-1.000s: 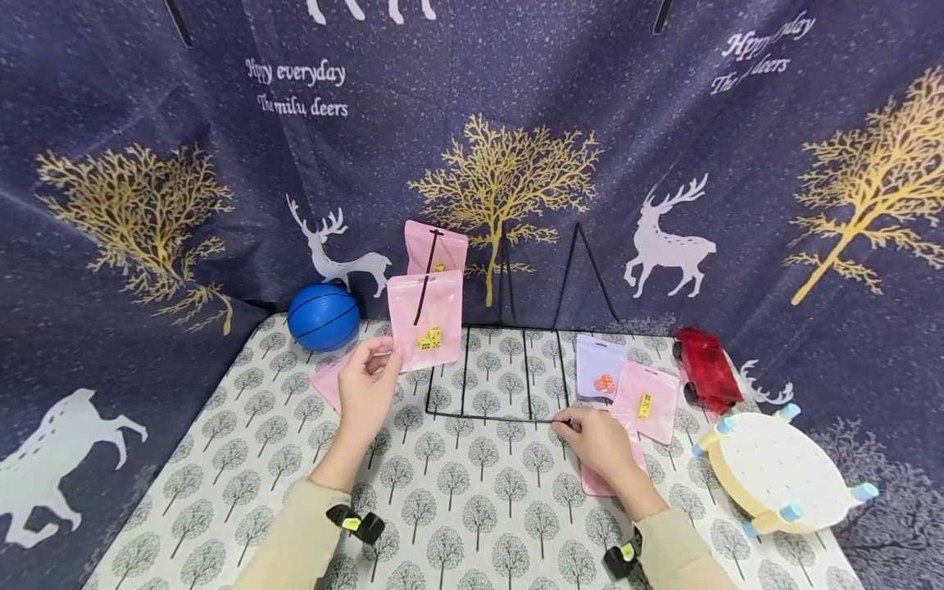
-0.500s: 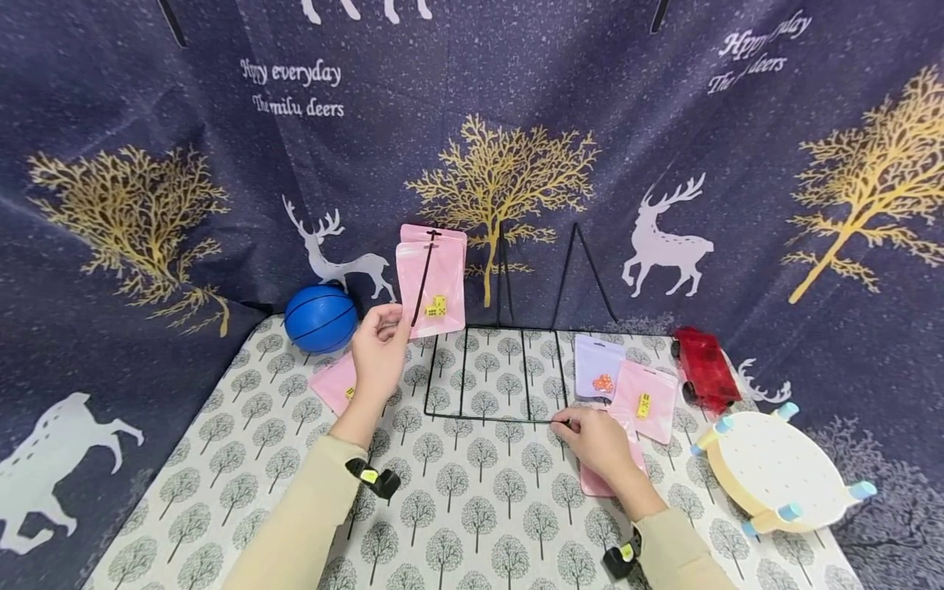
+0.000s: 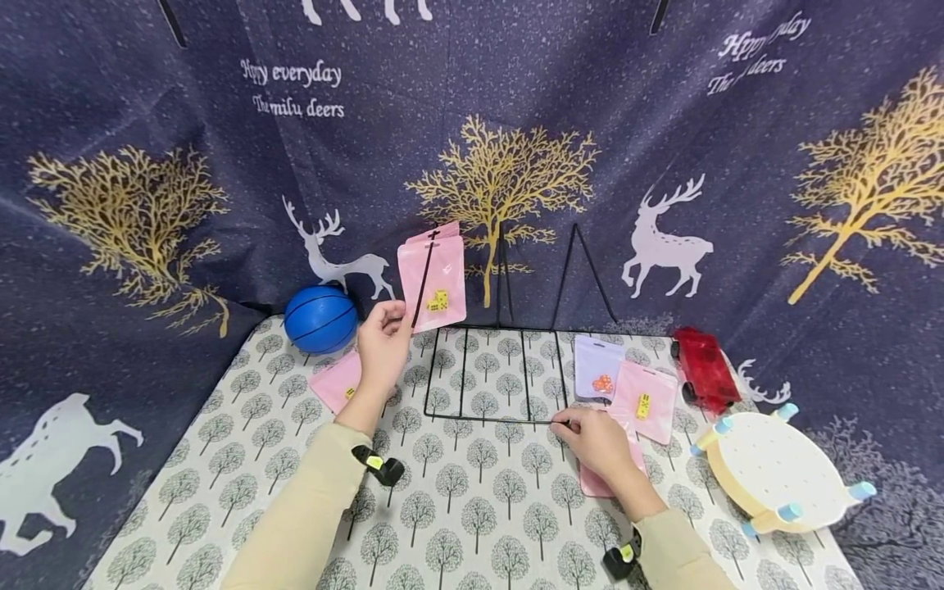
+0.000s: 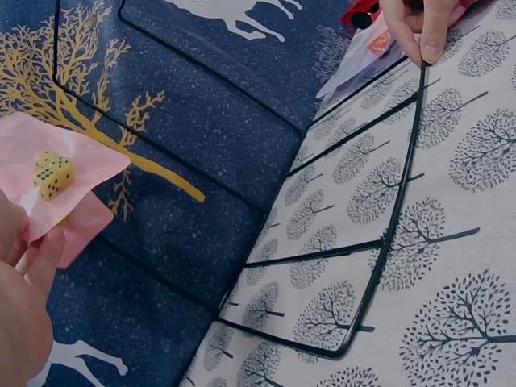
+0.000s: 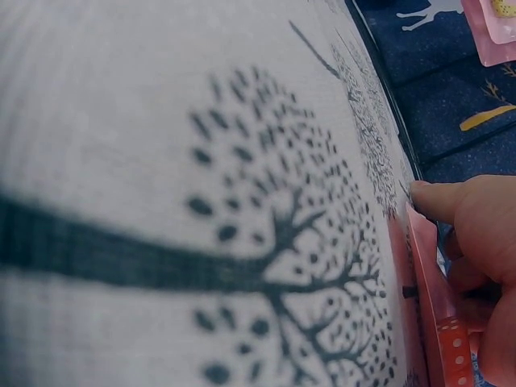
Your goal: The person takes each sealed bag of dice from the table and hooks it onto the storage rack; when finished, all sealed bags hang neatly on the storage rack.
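Note:
My left hand [image 3: 383, 344] pinches the lower left edge of a pink zip pouch [image 3: 446, 270], with yellow dice [image 4: 54, 173] showing on its front. The pouch's top hole lies over the left slanting prong of a black wire rack [image 3: 479, 419], the prong running down across the pouch's front. Behind it a second pink pouch [image 3: 447, 230] hangs at the same prong, mostly covered. At the front right corner of the rack's base, my right hand [image 3: 601, 442] grips the wire between thumb and finger.
Beside the right hand lie a lilac pouch [image 3: 596, 360] with red dice and pink pouches [image 3: 656, 410]. Another pink pouch [image 3: 333, 381] lies near a blue ball [image 3: 321, 319]. A red toy car [image 3: 706, 369] and an upturned cream stool [image 3: 782, 467] stand right.
The left hand has raised the pouch and slid it back along the left prong, up against the rear pouch, whose top now tips. The right hand keeps its place on the rack.

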Available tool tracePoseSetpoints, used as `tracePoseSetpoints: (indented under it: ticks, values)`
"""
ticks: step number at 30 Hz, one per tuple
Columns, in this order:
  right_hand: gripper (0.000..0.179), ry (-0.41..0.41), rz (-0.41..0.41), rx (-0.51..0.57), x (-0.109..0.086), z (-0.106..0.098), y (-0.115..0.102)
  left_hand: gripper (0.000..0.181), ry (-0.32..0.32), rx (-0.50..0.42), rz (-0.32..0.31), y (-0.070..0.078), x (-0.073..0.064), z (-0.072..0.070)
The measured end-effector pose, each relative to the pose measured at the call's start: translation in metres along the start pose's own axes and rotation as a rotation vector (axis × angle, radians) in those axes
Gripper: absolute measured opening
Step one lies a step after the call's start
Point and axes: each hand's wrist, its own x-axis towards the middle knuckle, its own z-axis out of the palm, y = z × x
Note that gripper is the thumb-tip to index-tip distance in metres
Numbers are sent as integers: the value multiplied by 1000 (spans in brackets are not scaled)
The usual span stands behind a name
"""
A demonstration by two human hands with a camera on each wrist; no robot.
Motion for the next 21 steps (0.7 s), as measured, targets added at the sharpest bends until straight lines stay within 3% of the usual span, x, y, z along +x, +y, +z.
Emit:
tracePoseSetpoints:
  ticks: [9, 21]
  values:
    - [10, -9, -3, 9, 0, 1, 1, 23, -49, -25, 1, -8, -1, -7]
    - [10, -3, -5, 2, 1, 3, 3, 23, -53, 50, -33, -18, -10, -31]
